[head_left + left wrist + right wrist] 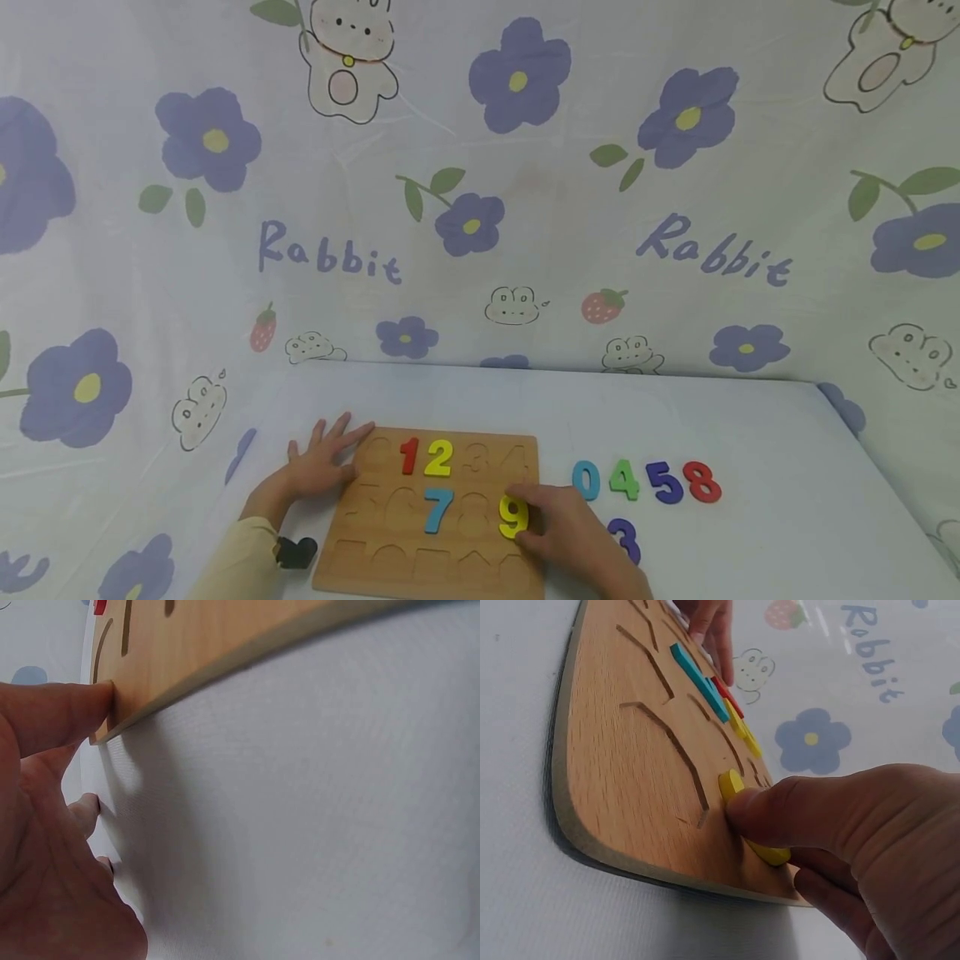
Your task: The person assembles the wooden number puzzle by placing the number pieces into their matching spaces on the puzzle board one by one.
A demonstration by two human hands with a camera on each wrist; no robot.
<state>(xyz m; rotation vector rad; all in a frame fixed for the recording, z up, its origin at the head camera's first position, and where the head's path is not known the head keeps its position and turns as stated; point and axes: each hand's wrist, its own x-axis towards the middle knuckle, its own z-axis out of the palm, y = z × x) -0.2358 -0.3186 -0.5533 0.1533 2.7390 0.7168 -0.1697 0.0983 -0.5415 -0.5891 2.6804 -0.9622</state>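
Note:
A wooden number puzzle board (pixel 405 525) with carved recesses lies on the white table. My right hand (pixel 566 529) pinches the yellow number 9 (pixel 513 517) between thumb and fingers at the board's right side. In the right wrist view the thumb presses on the yellow 9 (pixel 769 851), low over the wood. At the upper left corner my left hand (pixel 318 467) steadies the board with fingers spread, its thumb (pixel 60 712) resting on the board's edge. The red 1 (pixel 408 456), yellow 2 (pixel 438 458) and blue 7 (pixel 438 510) sit on the board.
Right of the board lie a blue 0 (pixel 586 481), a green 4 (pixel 624 480), a purple 5 (pixel 664 483) and a red 8 (pixel 702 482). A purple 3 (pixel 625 540) is partly hidden behind the right hand. A patterned cloth (pixel 517 208) hangs behind the table.

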